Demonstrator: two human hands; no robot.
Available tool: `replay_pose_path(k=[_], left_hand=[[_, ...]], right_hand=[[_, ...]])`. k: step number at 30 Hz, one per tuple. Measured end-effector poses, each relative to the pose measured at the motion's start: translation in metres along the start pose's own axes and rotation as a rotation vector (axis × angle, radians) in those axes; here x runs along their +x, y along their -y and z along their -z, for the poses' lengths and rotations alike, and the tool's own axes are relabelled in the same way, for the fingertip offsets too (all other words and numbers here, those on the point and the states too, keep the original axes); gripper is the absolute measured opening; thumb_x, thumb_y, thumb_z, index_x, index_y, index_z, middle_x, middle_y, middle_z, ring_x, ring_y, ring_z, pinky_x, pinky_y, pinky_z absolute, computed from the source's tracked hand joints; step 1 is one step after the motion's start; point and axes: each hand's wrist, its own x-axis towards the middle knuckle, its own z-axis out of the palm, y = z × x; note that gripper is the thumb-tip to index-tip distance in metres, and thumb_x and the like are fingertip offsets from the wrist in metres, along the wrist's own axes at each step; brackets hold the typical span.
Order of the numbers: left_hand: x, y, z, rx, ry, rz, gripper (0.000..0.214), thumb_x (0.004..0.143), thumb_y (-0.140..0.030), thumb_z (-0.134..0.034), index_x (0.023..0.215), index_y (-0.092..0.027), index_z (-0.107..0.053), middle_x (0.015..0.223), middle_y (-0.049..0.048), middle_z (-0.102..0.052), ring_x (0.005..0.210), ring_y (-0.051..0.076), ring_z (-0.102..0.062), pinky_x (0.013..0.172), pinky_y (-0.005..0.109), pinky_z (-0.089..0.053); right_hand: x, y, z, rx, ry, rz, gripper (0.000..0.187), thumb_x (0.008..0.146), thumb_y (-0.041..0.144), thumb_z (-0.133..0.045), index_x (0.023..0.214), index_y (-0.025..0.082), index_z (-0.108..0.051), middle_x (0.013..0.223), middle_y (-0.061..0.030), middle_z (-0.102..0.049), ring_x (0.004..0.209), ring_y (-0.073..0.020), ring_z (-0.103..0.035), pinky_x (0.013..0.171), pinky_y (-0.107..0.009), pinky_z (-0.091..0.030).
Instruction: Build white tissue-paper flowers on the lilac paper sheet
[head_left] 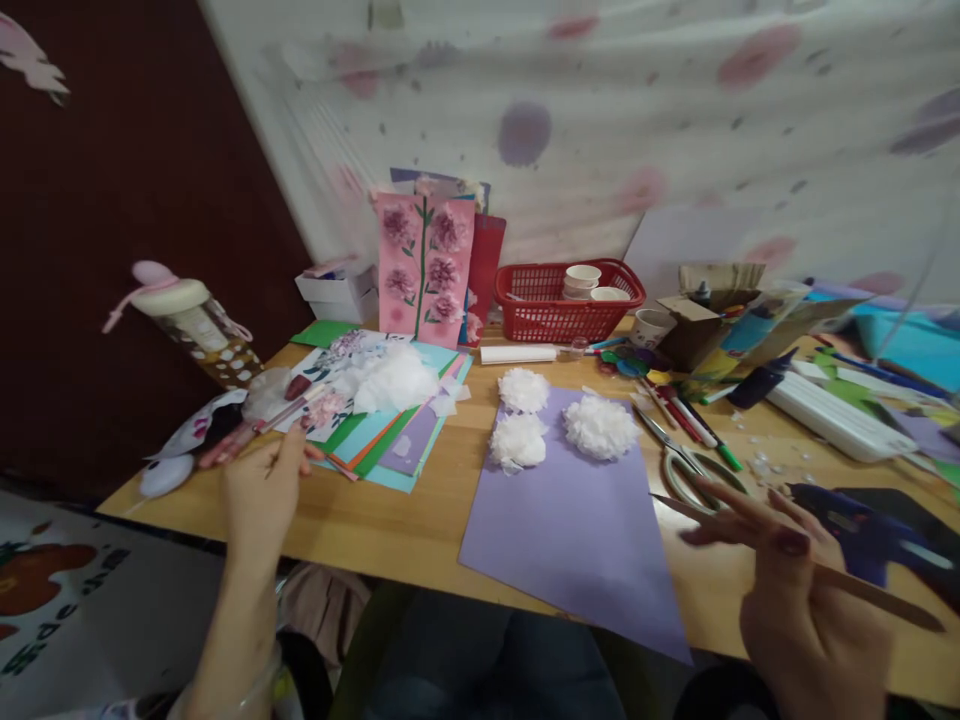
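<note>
My left hand [259, 500] is at the left of the table, its fingers curled together beside a bundle of pinkish pens [238, 440] and the stacked coloured papers [401, 455]. What its fingers hold, if anything, is hidden. In my right hand [814, 590] is a thin brown stick with a pointed tip [877, 597], slanting across the fingers above the table. A purple sheet of paper [559, 530] lies in the middle, overhanging the front edge. Three white tissue-paper flowers [600, 427] sit at its far end. Scissors [686, 470] lie just beyond my right fingertips.
A dark blue glue gun [844, 520] lies at the right, near several markers [686, 418]. White tissue [394, 378] tops the papers. Behind stand a red basket [570, 318] with cups, a pink flower card [426, 265], a cardboard box [686, 335] and a bottle [199, 330].
</note>
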Motion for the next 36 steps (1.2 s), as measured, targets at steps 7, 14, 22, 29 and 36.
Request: replay_pose_path(k=[7, 14, 22, 29, 36], left_hand=[[0.015, -0.024, -0.005, 0.050, -0.066, 0.042, 0.048, 0.084, -0.040, -0.052, 0.123, -0.016, -0.065, 0.065, 0.0040, -0.072, 0.069, 0.026, -0.071, 0.070, 0.037, -0.054], [0.050, -0.069, -0.063, 0.027, 0.239, -0.277, 0.031, 0.088, -0.036, -0.054, 0.065, -0.020, -0.069, 0.076, 0.0054, -0.076, 0.081, 0.025, -0.070, 0.078, 0.036, -0.053], [0.078, -0.069, -0.158, 0.115, 0.307, -0.377, 0.023, 0.074, -0.023, -0.076, 0.056, -0.022, -0.061, 0.094, 0.0090, -0.071, 0.122, 0.044, -0.051, 0.101, 0.065, -0.035], [0.080, -0.061, -0.166, 0.038, 0.447, -0.327, 0.015, 0.076, -0.024, -0.068, 0.062, -0.018, -0.065, 0.099, 0.0072, -0.071, 0.123, 0.035, -0.051, 0.102, 0.053, -0.037], [0.074, -0.086, -0.155, -0.276, 0.560, -0.236, 0.012, 0.078, -0.028, -0.064, 0.075, -0.018, -0.058, 0.082, 0.0061, -0.072, 0.087, 0.020, -0.070, 0.083, 0.036, -0.054]], right_hand=[[0.009, 0.023, -0.008, 0.018, -0.205, -0.027, 0.020, 0.094, 0.027, -0.054, 0.106, 0.028, -0.070, 0.095, -0.0081, -0.067, 0.099, -0.0320, -0.063, 0.097, -0.053, -0.043], [0.005, 0.007, -0.029, -0.108, -0.123, 0.143, 0.017, 0.093, 0.028, -0.058, 0.104, 0.021, -0.070, 0.096, -0.0115, -0.069, 0.099, -0.0309, -0.062, 0.084, -0.045, -0.049], [0.001, -0.007, -0.048, -0.037, -0.013, 0.211, 0.024, 0.093, 0.025, -0.052, 0.112, 0.023, -0.067, 0.097, -0.0095, -0.067, 0.099, -0.0286, -0.061, 0.084, -0.043, -0.051], [0.004, -0.006, -0.046, 0.001, 0.091, 0.190, 0.024, 0.094, 0.024, -0.049, 0.113, 0.024, -0.065, 0.099, -0.0090, -0.067, 0.098, -0.0265, -0.061, 0.082, -0.038, -0.052], [-0.011, -0.020, -0.041, 0.147, 0.119, 0.010, 0.026, 0.096, 0.029, -0.048, 0.110, 0.028, -0.069, 0.105, -0.0085, -0.070, 0.103, -0.0287, -0.063, 0.083, -0.042, -0.052]])
